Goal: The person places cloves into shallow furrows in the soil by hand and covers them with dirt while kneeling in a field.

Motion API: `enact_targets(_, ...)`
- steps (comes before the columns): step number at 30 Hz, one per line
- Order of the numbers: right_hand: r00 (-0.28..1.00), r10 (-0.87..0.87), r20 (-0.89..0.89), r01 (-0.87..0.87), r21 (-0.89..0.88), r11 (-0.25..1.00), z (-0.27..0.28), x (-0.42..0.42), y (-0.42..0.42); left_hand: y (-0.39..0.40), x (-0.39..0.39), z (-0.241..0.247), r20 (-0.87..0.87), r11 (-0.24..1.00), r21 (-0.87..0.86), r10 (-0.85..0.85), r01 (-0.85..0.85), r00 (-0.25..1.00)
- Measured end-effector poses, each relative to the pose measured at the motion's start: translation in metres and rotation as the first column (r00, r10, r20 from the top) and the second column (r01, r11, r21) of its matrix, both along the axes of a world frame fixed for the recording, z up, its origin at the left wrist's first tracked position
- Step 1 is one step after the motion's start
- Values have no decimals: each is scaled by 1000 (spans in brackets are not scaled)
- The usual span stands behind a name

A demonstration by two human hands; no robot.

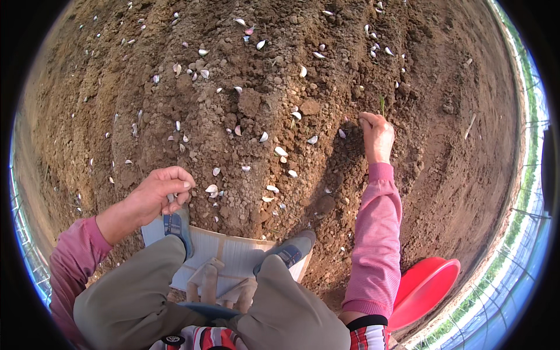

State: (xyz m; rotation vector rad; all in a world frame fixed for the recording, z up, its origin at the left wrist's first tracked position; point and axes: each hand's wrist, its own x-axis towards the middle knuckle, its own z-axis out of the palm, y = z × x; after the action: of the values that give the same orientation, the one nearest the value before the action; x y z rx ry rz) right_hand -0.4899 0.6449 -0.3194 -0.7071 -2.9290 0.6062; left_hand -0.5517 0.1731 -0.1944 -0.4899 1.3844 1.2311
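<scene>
My left hand [159,192] hovers above the soil near my left foot, its fingers curled around a pale garlic clove [171,197] that is only partly visible. Further out, my right hand [378,134] reaches down to the tilled soil [345,166] with thumb and fingers pinched. Its fingertips hide whatever may be between them. A green shoot [382,105] rises just beyond that hand, and a loose garlic clove [341,133] lies to its left. Many more cloves are scattered over the furrowed bed, among them a white one [280,152] between my hands.
Both shoes [286,251] rest on a pale flat panel [232,249]. Beige cloth [205,280], apparently gloves, hangs between my knees. A red plastic basin [422,291] leans at lower right. Wire fencing [523,214] and a grass strip run along the right rim.
</scene>
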Motion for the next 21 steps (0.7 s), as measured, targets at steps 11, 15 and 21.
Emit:
enact_targets(11, 966, 156, 205, -210, 272, 939, -9, -14, -26, 23, 8, 1, 0, 996, 2, -89, 89, 996)
enact_targets(15, 989, 133, 60, -141, 183, 973, -25, -10, -22, 23, 9, -4, -5, 995, 18, -97, 97, 995)
enact_targets(21, 947, 193, 255, -265, 286, 921, -31, -24, -17, 28, 6, -6, -9, 994, 15, -112, 112, 994)
